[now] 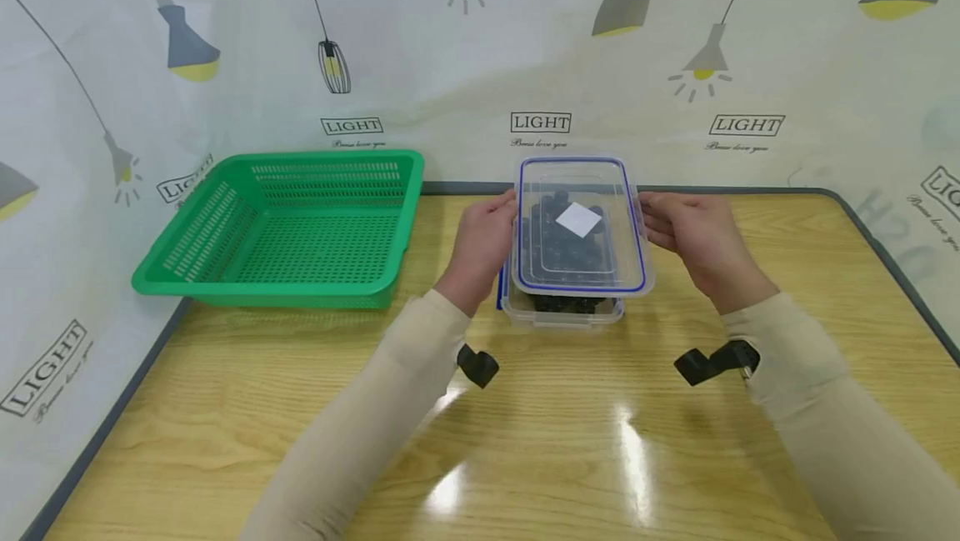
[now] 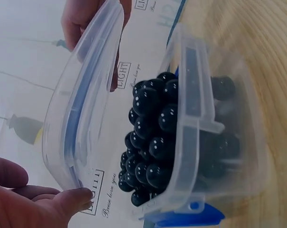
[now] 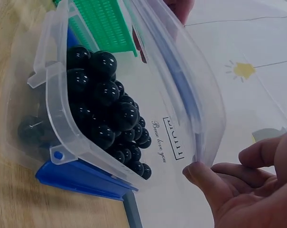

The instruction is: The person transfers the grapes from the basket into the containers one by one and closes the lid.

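1. Leftmost, the green basket sits on the bench, well apart from both hands.
2. Next, the left hand pinches the clear lid's left edge.
3. Centrally, the lid hovers just above the container of black balls, its long axis running away from the person.
4. Rightward, the right hand pinches the opposite edge; both grips are equally near.
5. Lastly, the lid's white label covers some balls, and the container's blue clip is partly hidden.

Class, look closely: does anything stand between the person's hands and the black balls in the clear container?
Yes. The clear lid, held at its edges by the left hand and right hand, hangs above the container, over the black balls.
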`<state>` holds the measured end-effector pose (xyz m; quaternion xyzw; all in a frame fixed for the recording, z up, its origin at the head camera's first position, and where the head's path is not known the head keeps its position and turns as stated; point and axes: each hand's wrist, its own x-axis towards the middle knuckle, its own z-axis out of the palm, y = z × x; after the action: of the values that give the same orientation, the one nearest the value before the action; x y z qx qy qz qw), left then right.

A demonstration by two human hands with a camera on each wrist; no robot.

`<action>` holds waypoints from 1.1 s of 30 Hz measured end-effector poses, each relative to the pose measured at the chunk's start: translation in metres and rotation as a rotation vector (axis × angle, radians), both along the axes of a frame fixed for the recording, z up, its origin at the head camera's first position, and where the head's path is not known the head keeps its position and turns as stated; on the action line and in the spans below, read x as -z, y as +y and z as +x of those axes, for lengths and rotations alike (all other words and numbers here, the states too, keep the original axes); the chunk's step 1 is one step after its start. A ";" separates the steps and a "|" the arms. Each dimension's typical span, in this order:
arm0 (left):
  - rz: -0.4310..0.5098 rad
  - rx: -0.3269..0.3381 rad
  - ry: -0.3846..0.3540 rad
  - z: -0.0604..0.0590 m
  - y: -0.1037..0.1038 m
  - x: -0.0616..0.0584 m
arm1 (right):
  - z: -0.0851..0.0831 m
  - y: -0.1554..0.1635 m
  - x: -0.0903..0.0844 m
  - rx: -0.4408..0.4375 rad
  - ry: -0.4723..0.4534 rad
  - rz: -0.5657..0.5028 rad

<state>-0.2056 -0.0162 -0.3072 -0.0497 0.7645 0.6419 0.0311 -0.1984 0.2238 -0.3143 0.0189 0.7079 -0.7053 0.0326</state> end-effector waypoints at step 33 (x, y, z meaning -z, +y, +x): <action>0.279 0.160 0.448 0.002 -0.012 0.007 | 0.014 -0.010 -0.030 0.073 0.209 0.274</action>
<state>-0.2033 -0.0281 -0.3138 0.1590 0.6580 0.7315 -0.0817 -0.1844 0.2137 -0.2845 -0.0244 0.7960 -0.6009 -0.0695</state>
